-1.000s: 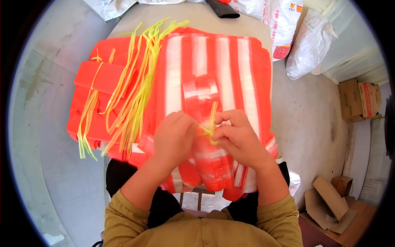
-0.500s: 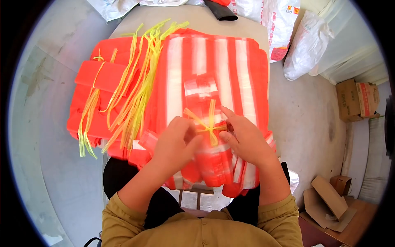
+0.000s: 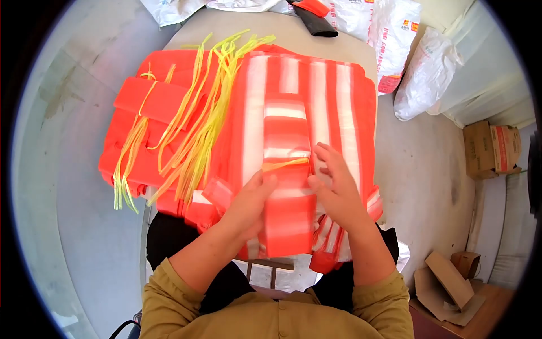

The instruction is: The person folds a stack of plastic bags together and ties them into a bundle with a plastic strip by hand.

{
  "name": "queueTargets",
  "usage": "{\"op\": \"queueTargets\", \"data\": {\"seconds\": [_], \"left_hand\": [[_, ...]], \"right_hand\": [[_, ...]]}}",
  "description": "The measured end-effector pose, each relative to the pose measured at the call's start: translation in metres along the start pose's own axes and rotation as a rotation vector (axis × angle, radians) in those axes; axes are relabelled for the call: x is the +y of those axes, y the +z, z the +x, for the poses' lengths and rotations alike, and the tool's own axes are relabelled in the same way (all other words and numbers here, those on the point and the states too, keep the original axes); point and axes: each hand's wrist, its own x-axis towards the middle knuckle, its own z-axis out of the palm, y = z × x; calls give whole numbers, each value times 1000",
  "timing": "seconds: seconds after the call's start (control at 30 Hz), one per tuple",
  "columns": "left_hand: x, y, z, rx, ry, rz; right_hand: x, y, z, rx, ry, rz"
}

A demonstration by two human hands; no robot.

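In front of me is a folded bundle of red-and-white striped plastic bags (image 3: 287,212), with a yellow strap (image 3: 282,164) around its middle. No knot shows on the upper face of the strap. My left hand (image 3: 250,204) is closed on the bundle's left edge, with the thumb near the strap and the other fingers partly hidden. At the right edge is my right hand (image 3: 339,189), its fingers spread and its thumb tip at the bundle's side. Beneath lies a wide stack of striped bags (image 3: 347,101).
Yellow plastic straps (image 3: 209,121) lie across red folded bags (image 3: 127,150) on the left. Other striped bundles (image 3: 330,240) sit along the near edge. White sacks (image 3: 427,73) stand beyond the table (image 3: 271,34); cardboard boxes (image 3: 480,150) are to the right.
The bundle has been turned over: the yellow knot and its loose ends faced up before, and now a plain band shows. My right fingers have spread. The whole view has shifted slightly.
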Motion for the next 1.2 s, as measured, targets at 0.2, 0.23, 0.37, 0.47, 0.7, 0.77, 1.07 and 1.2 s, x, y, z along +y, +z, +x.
{"op": "queueTargets", "data": {"seconds": [0.2, 0.23, 0.37, 0.47, 0.7, 0.77, 1.07, 1.2], "left_hand": [[-3, 4, 1, -14, 33, 6], [-2, 6, 0, 4, 27, 13], [-9, -2, 6, -14, 35, 5], [-15, -1, 9, -33, 56, -11], [-13, 10, 4, 9, 107, -8], [-14, 7, 6, -3, 109, -30], [-12, 8, 4, -86, 176, 107], [-32, 1, 14, -138, 166, 549]], "right_hand": [[-2, 16, 6, 104, 308, 600], [-3, 16, 7, 106, 332, 643], [-8, 20, 8, 115, 390, 719], [-16, 23, 8, 147, 398, 711], [-6, 22, 11, 178, 413, 834], [-7, 22, 11, 183, 395, 834], [-18, 14, -2, 312, 121, 559], [2, 11, 15, 388, 267, 656]]}}
